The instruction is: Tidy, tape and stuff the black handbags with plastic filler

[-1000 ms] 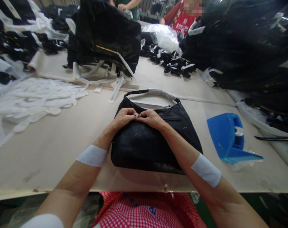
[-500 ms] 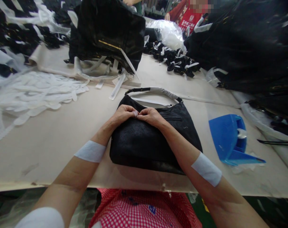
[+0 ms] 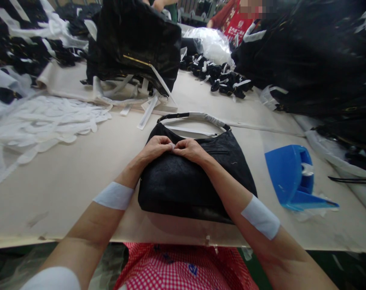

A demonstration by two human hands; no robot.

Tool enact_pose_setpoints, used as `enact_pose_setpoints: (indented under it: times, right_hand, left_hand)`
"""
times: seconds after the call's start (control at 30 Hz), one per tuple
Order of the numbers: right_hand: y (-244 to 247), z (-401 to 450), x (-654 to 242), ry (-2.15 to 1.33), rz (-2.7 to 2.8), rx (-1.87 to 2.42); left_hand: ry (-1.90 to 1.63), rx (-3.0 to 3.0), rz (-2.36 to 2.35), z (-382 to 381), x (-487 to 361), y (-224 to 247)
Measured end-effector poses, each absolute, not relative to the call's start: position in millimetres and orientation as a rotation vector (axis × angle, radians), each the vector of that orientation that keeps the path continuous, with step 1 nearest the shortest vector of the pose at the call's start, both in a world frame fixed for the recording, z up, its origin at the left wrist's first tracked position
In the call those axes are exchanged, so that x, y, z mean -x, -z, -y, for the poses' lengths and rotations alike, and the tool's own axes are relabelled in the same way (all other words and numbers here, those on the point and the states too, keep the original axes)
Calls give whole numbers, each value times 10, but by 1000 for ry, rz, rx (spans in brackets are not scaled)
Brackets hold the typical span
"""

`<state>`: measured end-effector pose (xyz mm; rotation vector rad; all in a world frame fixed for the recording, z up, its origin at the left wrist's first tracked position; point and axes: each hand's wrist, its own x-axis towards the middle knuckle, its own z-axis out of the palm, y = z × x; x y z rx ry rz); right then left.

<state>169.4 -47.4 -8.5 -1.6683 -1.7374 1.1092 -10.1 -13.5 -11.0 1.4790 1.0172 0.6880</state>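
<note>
Black handbag (image 3: 183,185) lies flat on the pale tabletop (image 3: 80,193), in front of the person's checked apron (image 3: 183,270), its handle (image 3: 197,117) partly wrapped in white and pointing away. Both hands meet over its upper part — the left hand (image 3: 157,148) and right hand (image 3: 190,150) each have thumb and fingers pinched together, on a small white piece (image 3: 172,146) between them. To the right sits a blue holder (image 3: 291,177); to the left, a heap of white strips (image 3: 50,121) — and beyond the handbag, a larger black bag (image 3: 137,44) with a gold-coloured bar.
</note>
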Motion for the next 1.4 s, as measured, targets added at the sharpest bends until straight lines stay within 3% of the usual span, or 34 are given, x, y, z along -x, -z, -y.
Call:
enact_pose_setpoints:
  times: [0.37,1.4]
  right_hand:
    - [31,489,-1627,-829,1881,1775]
    - [93,544,-1666,-781,1843,1695]
  left_hand:
    - [-685,-1384,-1093,149,88,75]
    - [-684,-1385,-984,123,104,107]
